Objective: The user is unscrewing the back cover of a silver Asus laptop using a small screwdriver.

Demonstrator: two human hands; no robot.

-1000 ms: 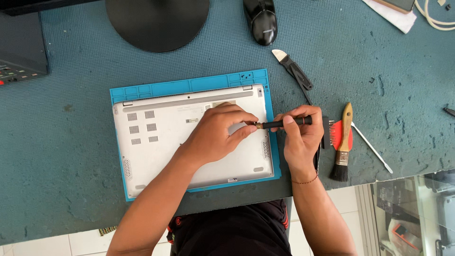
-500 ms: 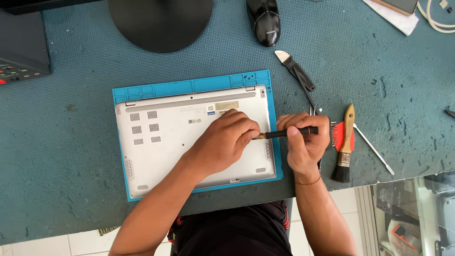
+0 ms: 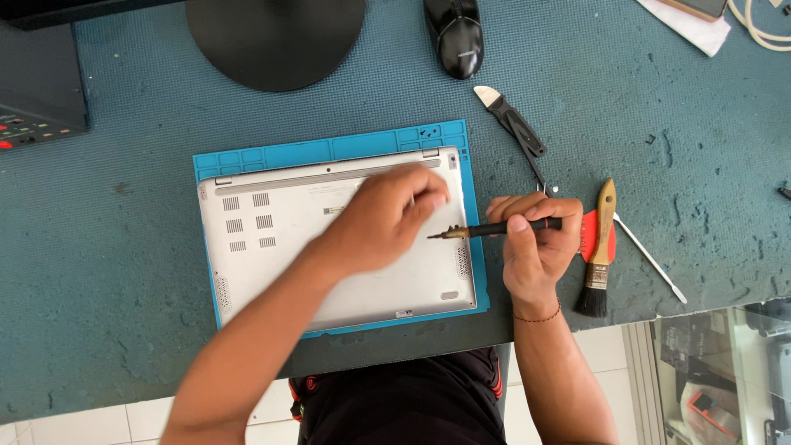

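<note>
Two hands: right hand [image 3: 535,255] gripping screwdriver [image 3: 498,229].

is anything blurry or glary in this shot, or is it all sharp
Head view: the left hand over the upturned laptop is smeared by motion blur; the right hand and its screwdriver are sharp, as are the brush and mouse. Light is soft and even, shadows faint; no strong glare shows on the laptop.
</note>
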